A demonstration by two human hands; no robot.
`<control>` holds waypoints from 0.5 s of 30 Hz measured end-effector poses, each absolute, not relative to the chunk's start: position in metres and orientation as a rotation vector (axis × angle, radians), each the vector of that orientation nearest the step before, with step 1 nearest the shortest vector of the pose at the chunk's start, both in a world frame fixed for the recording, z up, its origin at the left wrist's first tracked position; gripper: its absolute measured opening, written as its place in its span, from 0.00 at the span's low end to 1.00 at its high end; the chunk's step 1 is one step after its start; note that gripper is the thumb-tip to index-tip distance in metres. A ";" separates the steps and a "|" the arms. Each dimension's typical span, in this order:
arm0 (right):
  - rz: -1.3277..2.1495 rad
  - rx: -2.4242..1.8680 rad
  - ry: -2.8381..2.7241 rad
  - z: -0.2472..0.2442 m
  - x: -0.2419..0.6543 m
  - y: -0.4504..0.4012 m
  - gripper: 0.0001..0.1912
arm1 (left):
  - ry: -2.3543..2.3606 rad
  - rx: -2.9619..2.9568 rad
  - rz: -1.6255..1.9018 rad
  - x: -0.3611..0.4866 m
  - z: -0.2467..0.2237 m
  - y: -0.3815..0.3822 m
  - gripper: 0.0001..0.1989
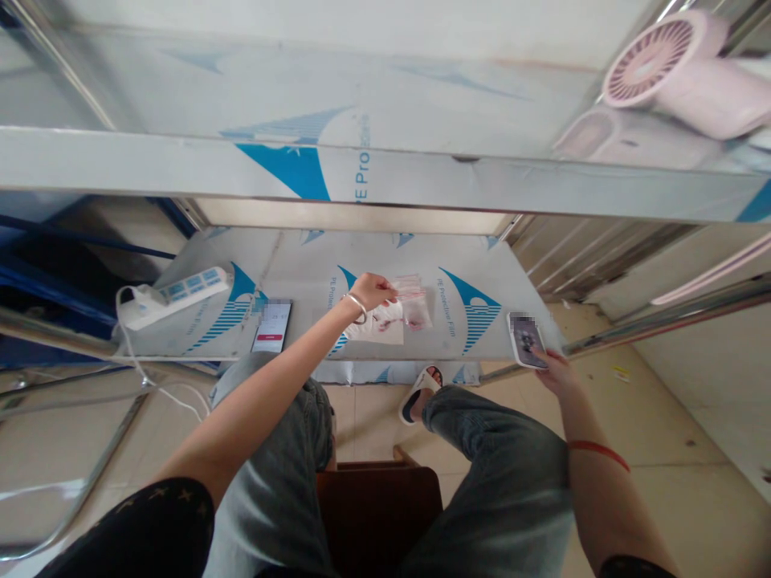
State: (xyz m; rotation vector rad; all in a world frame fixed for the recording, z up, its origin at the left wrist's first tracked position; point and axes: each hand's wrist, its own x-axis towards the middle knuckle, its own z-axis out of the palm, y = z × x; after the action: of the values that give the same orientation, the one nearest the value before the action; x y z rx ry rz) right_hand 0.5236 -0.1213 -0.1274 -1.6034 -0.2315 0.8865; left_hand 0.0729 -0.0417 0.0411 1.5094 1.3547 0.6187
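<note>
The left hand (374,291), just above the frame's centre, has its fingers pinched together on the top edge of a small clear plastic bag (413,302), which hangs or lies over the lower steel table (458,273) beside a white sheet (379,325); the step in hand looks like lifting or sorting this bag; the next move would call for a steady pinch, since the film is thin and slack; the bag's long axis runs down the frame, its held edge uppermost. The right hand (557,369), at right of centre, has its fingers closed round a phone (525,339) at the table's near edge; another phone (272,327) and a power strip (174,295) lie left.
</note>
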 end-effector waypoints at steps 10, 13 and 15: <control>0.757 -1.695 -0.283 -0.129 0.516 -0.119 0.20 | 1.336 1.532 0.647 0.071 0.036 -0.039 0.06; 0.679 -1.841 -0.270 -0.118 0.504 -0.117 0.19 | 1.322 1.536 0.623 0.069 0.036 -0.039 0.06; 0.602 -1.906 -0.303 -0.111 0.498 -0.118 0.17 | 1.323 1.561 0.603 0.069 0.036 -0.039 0.05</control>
State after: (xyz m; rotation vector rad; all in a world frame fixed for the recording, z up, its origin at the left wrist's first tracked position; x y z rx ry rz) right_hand 0.4983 -0.1179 -0.1112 -1.9060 -0.3033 0.6023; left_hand 0.0687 -0.0391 0.0359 1.5610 1.3228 0.6030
